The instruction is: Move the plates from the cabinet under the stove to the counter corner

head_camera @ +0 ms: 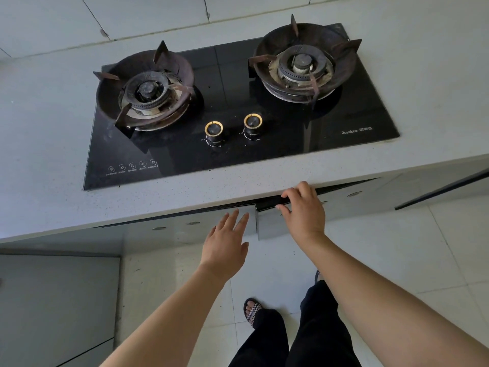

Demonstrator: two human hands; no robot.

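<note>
The dark top edge of the right door [267, 225], ajar under the counter [158, 197], is gripped by the curled fingers of the right hand [301, 207]. The left hand [225, 250] is held spread by the left door [180, 231]. "Royalstar" is printed on the stove [232, 83]. The plates are hidden.

"Royalstar" on stove [227, 75]; perhaps "LO" by knobs [213, 129]

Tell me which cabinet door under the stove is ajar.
The right door, its dark top edge gripped by the right hand, is swung out; the left door sits closed.
</note>
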